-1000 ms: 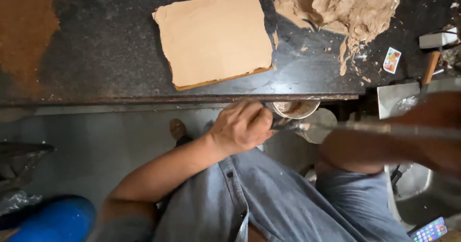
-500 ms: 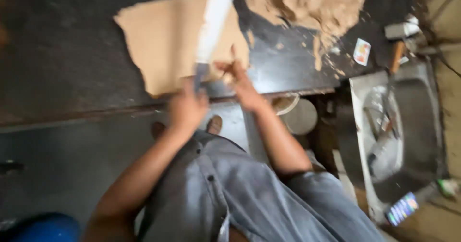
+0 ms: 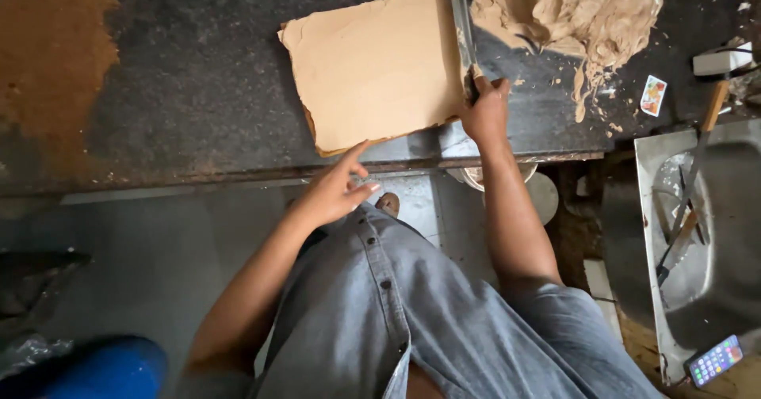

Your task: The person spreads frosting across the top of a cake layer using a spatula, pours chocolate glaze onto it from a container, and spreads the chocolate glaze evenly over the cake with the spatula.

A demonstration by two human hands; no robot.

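Overhead, the person stood at a dark stone table (image 3: 158, 90) with a flat, roughly square slab of tan clay (image 3: 372, 70) lying near its front edge. The right hand (image 3: 485, 110) was clamped around the handle of a long, straight blade (image 3: 461, 19), which lay along the slab's right edge and ran away from the body; that alignment suggested the blade was set to trim or square that side, though contact along the full length could not be confirmed. The left hand (image 3: 337, 189) was apart and held nothing, its index finger extended toward the slab's near corner, close to the table edge but apparently not touching the clay; it appeared placed to steady or gauge the corner.

Just beyond the blade sat a loose heap of clay scraps (image 3: 587, 11), kept to the far right, with crumbs scattered below it. A small printed card (image 3: 653, 95) lay further right. A rust-coloured powdery patch (image 3: 47, 58) marked the table's far left. To the right, lower down, a metal sink (image 3: 713, 240) held several tools, and a phone (image 3: 715, 360) rested at its near rim. A round container (image 3: 491, 175) sat partly hidden beneath the table front, under the right forearm.
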